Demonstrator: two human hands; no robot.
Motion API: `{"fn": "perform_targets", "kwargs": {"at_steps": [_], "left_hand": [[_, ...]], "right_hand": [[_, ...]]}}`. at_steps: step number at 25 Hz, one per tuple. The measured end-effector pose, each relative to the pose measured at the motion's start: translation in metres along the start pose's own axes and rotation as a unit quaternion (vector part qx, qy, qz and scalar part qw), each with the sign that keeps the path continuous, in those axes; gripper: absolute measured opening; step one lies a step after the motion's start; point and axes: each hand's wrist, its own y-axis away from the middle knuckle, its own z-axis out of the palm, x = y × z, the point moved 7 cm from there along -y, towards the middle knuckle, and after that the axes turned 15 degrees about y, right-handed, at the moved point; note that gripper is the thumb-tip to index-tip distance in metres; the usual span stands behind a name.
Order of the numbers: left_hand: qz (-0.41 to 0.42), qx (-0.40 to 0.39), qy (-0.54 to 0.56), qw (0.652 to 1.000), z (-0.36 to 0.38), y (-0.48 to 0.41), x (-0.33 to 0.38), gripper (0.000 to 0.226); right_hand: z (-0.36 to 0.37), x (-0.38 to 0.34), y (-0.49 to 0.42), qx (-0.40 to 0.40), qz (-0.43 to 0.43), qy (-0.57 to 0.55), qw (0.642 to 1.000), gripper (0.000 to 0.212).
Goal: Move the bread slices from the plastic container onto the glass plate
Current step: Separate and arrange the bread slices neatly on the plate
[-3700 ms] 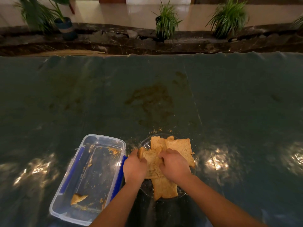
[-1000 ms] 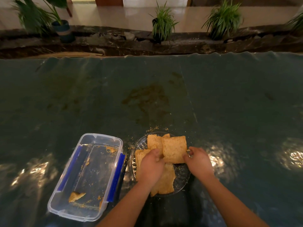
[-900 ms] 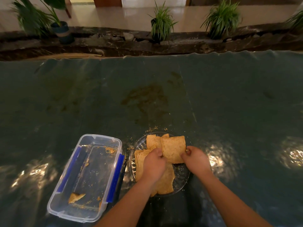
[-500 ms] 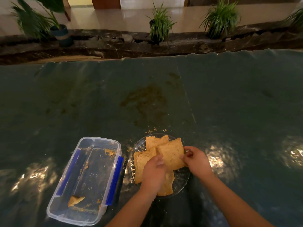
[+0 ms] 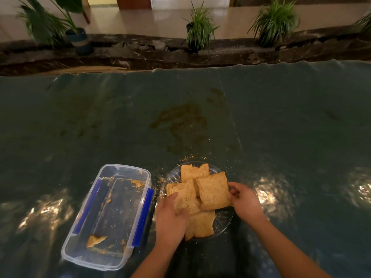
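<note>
The counter [image 5: 281,121] was covered by a dark green sheet with a wavy far edge, a brownish stain [image 5: 180,121] near its centre and a faint crease running from front to back. Bright patches of reflected light [image 5: 269,193] showed on the sheet at left and right. Beyond the counter ran a dark stone ledge [image 5: 140,55] carrying rubble. Potted plants stood along it: a broad-leaved plant in a blue pot [image 5: 78,40] at left, and two grassy plants [image 5: 198,27] further right. A glossy pale floor [image 5: 140,21] lay behind.
</note>
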Motion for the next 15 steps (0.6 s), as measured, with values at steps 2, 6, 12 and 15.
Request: {"fn": "perform_targets", "kwargs": {"at_steps": [2,6,12,15], "left_hand": [[0.026,-0.025,-0.033,0.999,-0.001,-0.004,-0.001,0.044],[0.075,-0.073,-0.145,0.984,0.004,-0.011,-0.009,0.053],[0.097,-0.061,-0.197,0.974,-0.003,-0.020,-0.025,0.073],[0.105,-0.059,-0.187,0.975,-0.005,-0.025,-0.031,0.070]], "right_hand": [[0.000,-0.004,0.001,0.015,-0.013,0.036,0.999,0.036],[0.001,-0.013,0.004,0.022,-0.029,0.081,0.996,0.036],[0.008,-0.010,0.018,0.024,-0.015,0.092,0.995,0.047],[0.010,-0.010,0.022,0.013,-0.014,0.078,0.997,0.051]]}}
